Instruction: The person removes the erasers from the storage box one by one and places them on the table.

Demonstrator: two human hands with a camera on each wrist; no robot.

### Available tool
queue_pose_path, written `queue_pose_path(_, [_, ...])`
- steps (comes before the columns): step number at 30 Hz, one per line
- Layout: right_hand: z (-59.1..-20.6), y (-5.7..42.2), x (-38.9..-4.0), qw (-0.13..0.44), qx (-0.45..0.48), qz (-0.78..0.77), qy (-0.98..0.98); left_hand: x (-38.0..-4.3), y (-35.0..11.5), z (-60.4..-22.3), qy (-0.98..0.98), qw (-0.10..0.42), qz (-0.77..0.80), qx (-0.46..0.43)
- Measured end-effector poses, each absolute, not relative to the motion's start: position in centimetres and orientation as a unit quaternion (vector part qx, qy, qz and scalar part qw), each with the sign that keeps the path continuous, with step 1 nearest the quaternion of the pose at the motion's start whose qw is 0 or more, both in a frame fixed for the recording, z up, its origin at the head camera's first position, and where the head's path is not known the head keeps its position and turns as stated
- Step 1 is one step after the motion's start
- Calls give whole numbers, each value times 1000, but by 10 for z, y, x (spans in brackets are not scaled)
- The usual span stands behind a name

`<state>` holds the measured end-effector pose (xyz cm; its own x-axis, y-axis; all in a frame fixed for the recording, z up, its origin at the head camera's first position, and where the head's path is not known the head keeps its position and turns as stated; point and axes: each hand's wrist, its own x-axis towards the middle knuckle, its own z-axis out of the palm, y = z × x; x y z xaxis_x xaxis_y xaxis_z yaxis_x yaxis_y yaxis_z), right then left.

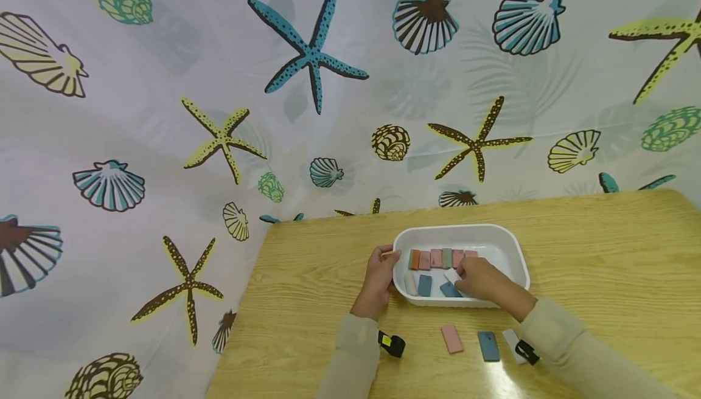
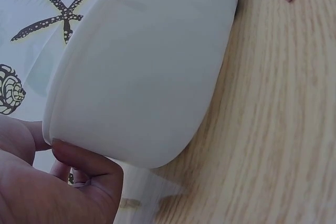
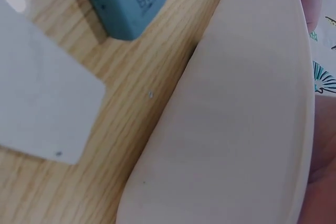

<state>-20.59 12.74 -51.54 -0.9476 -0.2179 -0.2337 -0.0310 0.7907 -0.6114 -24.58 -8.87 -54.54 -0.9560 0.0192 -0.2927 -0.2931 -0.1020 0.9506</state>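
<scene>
Wooden table (image 1: 312, 271) beneath white tub (image 1: 502, 252)

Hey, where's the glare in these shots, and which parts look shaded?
Head view: glare on the table, just below the blue block outside the white tray; right wrist view: a bright patch near the upper left corner; both wrist views: the tray's outer wall looks dim and grey.

Head view looks down; wrist views (close) share the tub (image 2: 142, 72).
</scene>
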Motion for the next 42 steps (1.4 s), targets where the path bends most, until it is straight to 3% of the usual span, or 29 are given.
queue_pose_path(25, [-513,115,-204,147,-45,-299,942,-246,-88,-545,659,101,738,-104])
queue_pose_path(33, [-517,118,-204,122,-48,-301,944,-246,-88,-546,655,101,742,-100])
queue_pose_path(38, [-514,127,-206,89,-89,-348,929,-246,-87,-546,657,104,740,-102])
queue_pose_path(42, [-503,135,-207,107,-101,-438,887,-246,-87,-546,661,101,736,-106])
